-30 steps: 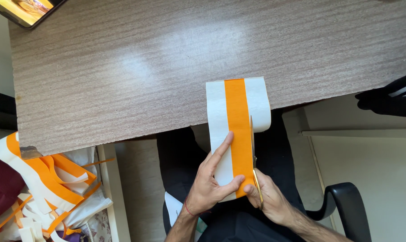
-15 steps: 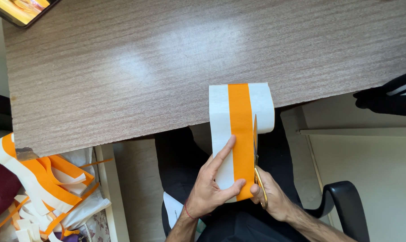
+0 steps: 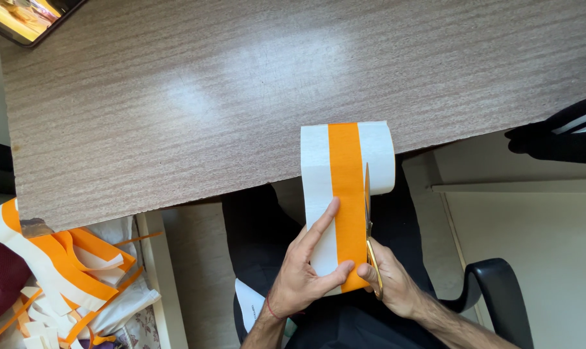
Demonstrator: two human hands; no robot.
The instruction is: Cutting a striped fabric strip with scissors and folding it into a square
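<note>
Our left hand (image 3: 306, 274) clamps the orange-and-white paper strip (image 3: 344, 194) taut over the wooden bench (image 3: 241, 97) edge | our right hand (image 3: 390, 284) closed on scissors (image 3: 369, 226), blades along the orange band's edge | offcuts (image 3: 60, 271) heaped left.

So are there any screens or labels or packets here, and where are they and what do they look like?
Screen: a dark-framed device at the wooden table's far left corner, cut off by the picture edge, glowing yellow and orange.
Labels or packets: none seen; the left hand holds only a plain white sheet with an orange stripe.
</note>
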